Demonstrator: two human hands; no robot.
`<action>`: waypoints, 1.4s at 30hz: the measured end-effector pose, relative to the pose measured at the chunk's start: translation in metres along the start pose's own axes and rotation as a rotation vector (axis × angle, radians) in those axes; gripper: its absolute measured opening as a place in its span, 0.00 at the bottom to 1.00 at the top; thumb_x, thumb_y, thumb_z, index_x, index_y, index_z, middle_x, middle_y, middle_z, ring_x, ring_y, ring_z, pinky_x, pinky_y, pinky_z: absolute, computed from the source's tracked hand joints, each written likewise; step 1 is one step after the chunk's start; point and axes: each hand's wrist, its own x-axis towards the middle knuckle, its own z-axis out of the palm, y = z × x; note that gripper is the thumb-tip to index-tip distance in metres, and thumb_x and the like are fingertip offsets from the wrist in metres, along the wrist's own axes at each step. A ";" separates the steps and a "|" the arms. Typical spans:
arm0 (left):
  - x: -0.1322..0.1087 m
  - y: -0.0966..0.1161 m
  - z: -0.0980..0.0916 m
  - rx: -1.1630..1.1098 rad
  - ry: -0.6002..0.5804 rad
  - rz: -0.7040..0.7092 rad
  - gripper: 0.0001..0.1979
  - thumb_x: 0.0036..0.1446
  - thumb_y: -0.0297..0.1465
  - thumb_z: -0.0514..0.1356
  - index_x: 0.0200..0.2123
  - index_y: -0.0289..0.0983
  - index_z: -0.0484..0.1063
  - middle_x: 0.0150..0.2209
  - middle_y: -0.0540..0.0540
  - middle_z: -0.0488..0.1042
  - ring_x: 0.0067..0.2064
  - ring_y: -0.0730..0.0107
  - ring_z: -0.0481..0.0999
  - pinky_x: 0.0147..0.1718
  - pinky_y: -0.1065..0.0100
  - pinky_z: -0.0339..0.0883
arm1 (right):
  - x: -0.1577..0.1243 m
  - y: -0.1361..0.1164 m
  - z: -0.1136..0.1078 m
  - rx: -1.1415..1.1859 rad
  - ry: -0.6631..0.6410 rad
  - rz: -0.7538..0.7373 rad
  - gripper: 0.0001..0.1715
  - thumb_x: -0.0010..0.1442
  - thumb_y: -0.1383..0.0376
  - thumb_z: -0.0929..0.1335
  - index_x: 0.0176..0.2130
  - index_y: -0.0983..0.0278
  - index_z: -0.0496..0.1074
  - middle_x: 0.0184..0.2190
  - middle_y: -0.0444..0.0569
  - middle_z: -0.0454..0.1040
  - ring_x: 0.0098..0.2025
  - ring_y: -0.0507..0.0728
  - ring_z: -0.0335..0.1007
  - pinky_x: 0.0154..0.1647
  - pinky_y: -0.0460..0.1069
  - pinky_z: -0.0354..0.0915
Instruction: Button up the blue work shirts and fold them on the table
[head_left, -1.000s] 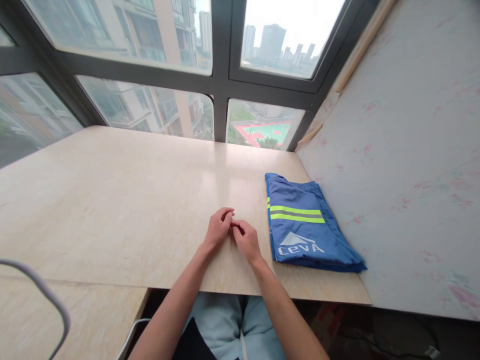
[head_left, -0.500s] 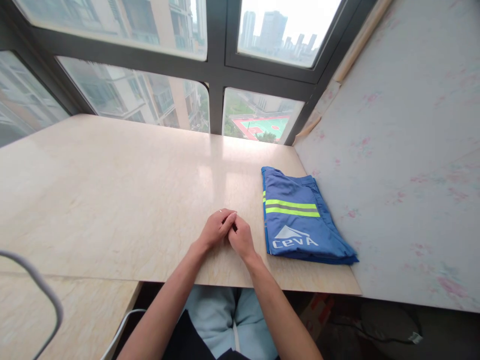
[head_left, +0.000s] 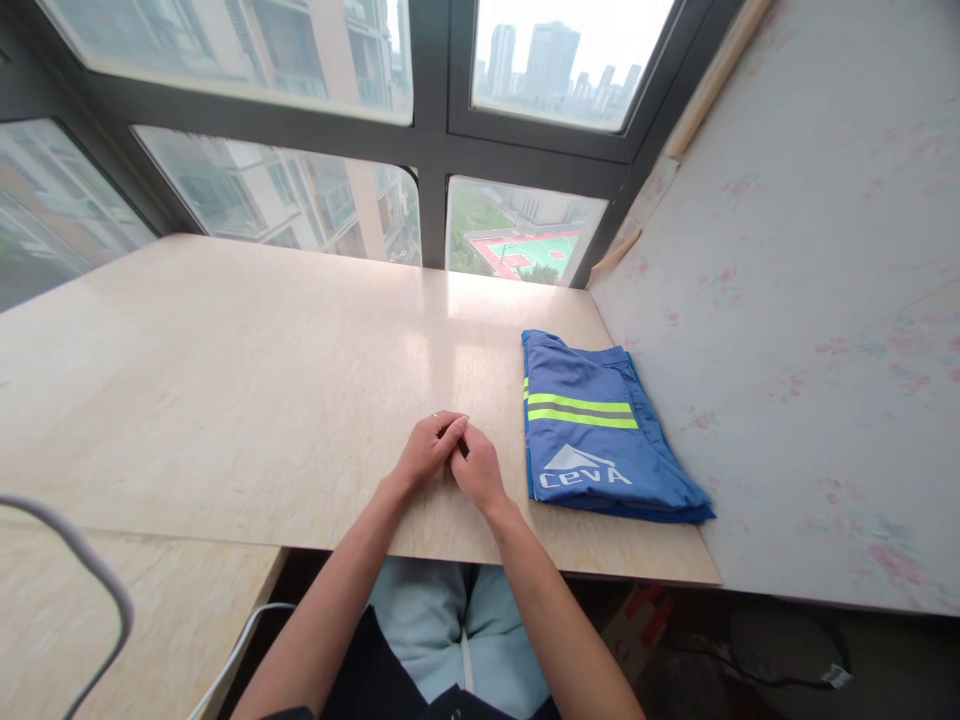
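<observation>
Head view: the left hand [head_left: 426, 452] and right hand [head_left: 477, 470] rest together on the tabletop [head_left: 225, 400] near its front edge, fingertips meeting and loosely curled into one another. Both are released, grasping nothing. The garment [head_left: 600, 440], blue with two yellow-green stripes [head_left: 581, 411] and a white logo [head_left: 583, 468], lies folded flat just beside the right hand but apart from it, near the right end of the tabletop and close to the wall [head_left: 787, 300]. Its long edges look straight and its layers even, though the far corner by the wall bunches slightly. Judged from this, the fold is best served by hands that rest clear of the cloth, as they do now. Any touch on it should be flat-palmed and from above, since a nudge from the side would probably slide the top layer and skew the stripes. Beyond the tabletop stands a window [head_left: 300, 200].
</observation>
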 end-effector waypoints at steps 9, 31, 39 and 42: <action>0.000 0.000 0.001 -0.069 0.039 -0.030 0.18 0.64 0.42 0.53 0.36 0.38 0.77 0.37 0.46 0.79 0.40 0.64 0.76 0.42 0.64 0.68 | 0.001 -0.001 0.000 0.065 0.008 0.011 0.13 0.64 0.66 0.60 0.39 0.62 0.74 0.35 0.49 0.77 0.37 0.57 0.71 0.40 0.51 0.66; 0.000 -0.001 0.002 -0.063 0.053 -0.031 0.18 0.65 0.41 0.53 0.34 0.36 0.77 0.36 0.46 0.79 0.39 0.65 0.76 0.41 0.66 0.67 | 0.000 0.003 0.001 0.039 0.005 -0.010 0.13 0.64 0.66 0.60 0.37 0.63 0.73 0.34 0.50 0.76 0.37 0.57 0.71 0.41 0.51 0.66; -0.001 -0.001 0.002 -0.057 0.057 -0.018 0.18 0.65 0.41 0.52 0.34 0.37 0.78 0.36 0.46 0.80 0.39 0.66 0.76 0.40 0.66 0.68 | 0.000 0.003 0.001 0.033 0.002 -0.010 0.13 0.64 0.66 0.60 0.37 0.63 0.73 0.34 0.50 0.76 0.36 0.57 0.71 0.41 0.51 0.66; -0.001 -0.003 0.002 -0.062 0.061 -0.023 0.18 0.65 0.41 0.53 0.35 0.37 0.78 0.36 0.46 0.80 0.39 0.65 0.76 0.40 0.66 0.68 | 0.000 0.003 0.001 0.037 0.003 -0.014 0.13 0.64 0.66 0.60 0.37 0.64 0.72 0.34 0.50 0.76 0.36 0.57 0.70 0.41 0.51 0.66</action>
